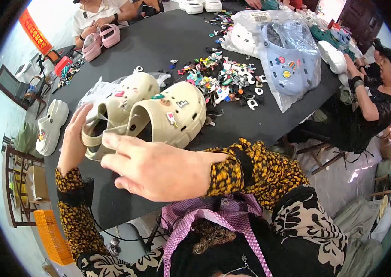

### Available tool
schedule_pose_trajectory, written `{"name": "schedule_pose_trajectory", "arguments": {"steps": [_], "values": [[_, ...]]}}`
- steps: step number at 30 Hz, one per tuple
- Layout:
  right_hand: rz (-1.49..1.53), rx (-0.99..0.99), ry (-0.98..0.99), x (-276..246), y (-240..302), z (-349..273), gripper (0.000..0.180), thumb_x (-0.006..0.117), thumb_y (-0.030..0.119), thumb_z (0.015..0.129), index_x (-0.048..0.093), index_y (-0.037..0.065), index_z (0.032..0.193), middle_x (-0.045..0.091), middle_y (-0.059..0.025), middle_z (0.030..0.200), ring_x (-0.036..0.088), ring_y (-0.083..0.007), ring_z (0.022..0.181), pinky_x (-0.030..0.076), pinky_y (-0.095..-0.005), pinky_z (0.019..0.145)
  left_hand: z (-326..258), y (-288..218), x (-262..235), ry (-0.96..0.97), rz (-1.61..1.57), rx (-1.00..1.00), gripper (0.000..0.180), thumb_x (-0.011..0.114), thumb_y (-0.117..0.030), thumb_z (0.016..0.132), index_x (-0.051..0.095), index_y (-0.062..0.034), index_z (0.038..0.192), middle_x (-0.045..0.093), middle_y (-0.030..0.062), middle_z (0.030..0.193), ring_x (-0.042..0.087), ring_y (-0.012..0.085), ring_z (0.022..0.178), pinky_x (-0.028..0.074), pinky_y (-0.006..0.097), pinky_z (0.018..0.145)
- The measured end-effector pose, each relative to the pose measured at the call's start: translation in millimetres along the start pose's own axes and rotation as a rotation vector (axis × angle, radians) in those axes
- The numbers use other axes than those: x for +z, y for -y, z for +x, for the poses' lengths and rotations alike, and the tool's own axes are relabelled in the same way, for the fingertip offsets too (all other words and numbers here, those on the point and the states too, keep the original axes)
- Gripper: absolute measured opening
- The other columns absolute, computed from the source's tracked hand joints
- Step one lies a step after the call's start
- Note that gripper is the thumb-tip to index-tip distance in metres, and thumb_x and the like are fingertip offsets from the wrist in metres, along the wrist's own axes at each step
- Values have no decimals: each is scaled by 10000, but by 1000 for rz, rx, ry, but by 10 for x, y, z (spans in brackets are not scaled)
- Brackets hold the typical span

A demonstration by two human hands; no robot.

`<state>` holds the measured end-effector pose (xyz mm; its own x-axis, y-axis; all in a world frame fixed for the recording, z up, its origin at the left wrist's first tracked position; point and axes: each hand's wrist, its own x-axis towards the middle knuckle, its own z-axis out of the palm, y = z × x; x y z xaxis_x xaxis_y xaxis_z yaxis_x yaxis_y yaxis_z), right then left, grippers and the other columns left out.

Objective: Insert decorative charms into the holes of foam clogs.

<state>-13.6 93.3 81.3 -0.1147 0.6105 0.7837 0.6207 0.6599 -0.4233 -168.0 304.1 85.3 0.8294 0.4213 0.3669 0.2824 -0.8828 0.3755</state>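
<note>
A pair of cream clogs sits in front of me, heels toward me, with small charms on the toes. My left hand holds the left clog at its outer side near the heel, its fingers long against it and its thumb hidden. At the heel strap of the right clog is my right hand, fingers bent around the strap's end; the fingertips partly hide what they grip. A thin clear strand runs between the two heels. Behind the left clog lies a crumpled clear plastic bag.
Loose charms are heaped beyond the clogs on the dark table. Bagged blue clogs lie to the right, a white clog at the left edge. Co-workers sit at the far left, with pink clogs, and on the right.
</note>
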Motion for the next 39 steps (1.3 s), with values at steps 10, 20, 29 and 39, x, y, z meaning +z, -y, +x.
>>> {"name": "schedule_pose_trajectory", "arguments": {"steps": [10, 20, 29, 39], "values": [[64, 424, 203, -989, -303, -512, 163, 535, 81, 915, 634, -7, 1009, 672, -100, 858, 659, -165, 767, 525, -279, 718, -274, -573, -82, -359, 38, -129, 439, 412, 123, 816, 548, 8, 1217, 602, 159, 1185, 578, 250, 1109, 428, 333, 958], [104, 827, -59, -1741, -641, -970, 195, 517, 101, 946, 633, -37, 1020, 664, -71, 882, 622, -105, 756, 515, -240, 681, -37, -1189, 488, 106, -335, -164, 317, 535, -119, 924, 508, 82, 1168, 663, 180, 964, 655, 265, 926, 497, 318, 814], [31, 947, -79, -1969, -990, -1152, 189, 521, 81, 934, 628, -50, 1018, 668, -73, 897, 617, -106, 825, 498, -231, 748, 44, -1132, 848, 142, -276, -196, 285, 580, -210, 904, 537, 51, 798, 515, 177, 614, 500, 282, 533, 409, 375, 534], [-200, 852, 148, -1921, -1222, -871, 201, 559, 132, 899, 648, -17, 1001, 662, -72, 853, 611, -104, 776, 485, -256, 695, -126, -1059, 496, 142, -101, -178, 265, 614, -114, 823, 476, 46, 664, 482, 202, 574, 487, 331, 505, 387, 387, 497]]}}
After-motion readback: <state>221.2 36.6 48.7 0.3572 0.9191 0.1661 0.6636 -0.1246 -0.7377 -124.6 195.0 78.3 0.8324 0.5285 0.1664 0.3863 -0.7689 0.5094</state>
